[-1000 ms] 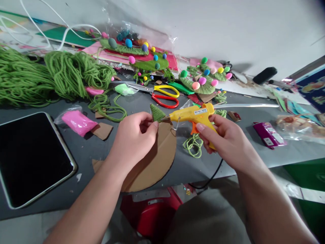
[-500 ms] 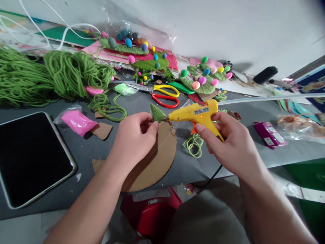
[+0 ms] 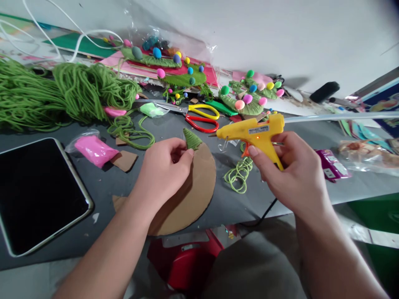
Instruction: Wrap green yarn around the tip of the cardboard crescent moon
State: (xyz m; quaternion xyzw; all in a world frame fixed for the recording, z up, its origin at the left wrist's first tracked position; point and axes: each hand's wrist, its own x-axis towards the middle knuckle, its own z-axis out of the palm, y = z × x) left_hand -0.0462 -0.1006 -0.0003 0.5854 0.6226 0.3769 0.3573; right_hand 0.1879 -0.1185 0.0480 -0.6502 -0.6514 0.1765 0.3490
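Note:
My left hand (image 3: 168, 170) pinches a curved cardboard piece (image 3: 199, 182) just below its pointed tip, which is wrapped in green yarn (image 3: 192, 139). Part of the cardboard lies hidden under my left hand and forearm. In my right hand (image 3: 289, 170) is a yellow hot glue gun (image 3: 258, 132) with a lit red light. Its nozzle points left, a short way right of the wrapped tip and apart from it. The thumb lies near the orange trigger. Below the nozzle, a loose tangle of thin green yarn (image 3: 239, 176) rests on the dark table.
Scissors (image 3: 202, 118) with red and yellow handles lie beyond the cardboard. At left are a big bundle of green yarn (image 3: 93, 85), a pink packet (image 3: 95, 150) and a tablet (image 3: 40, 195). Yarn-wrapped pieces with pompoms (image 3: 183, 79) line the back. A purple packet (image 3: 333, 164) is at right.
My right hand has drawn the glue gun right, away from the green-wrapped tip, where its nozzle was before. My left hand holds the cardboard in nearly the same place.

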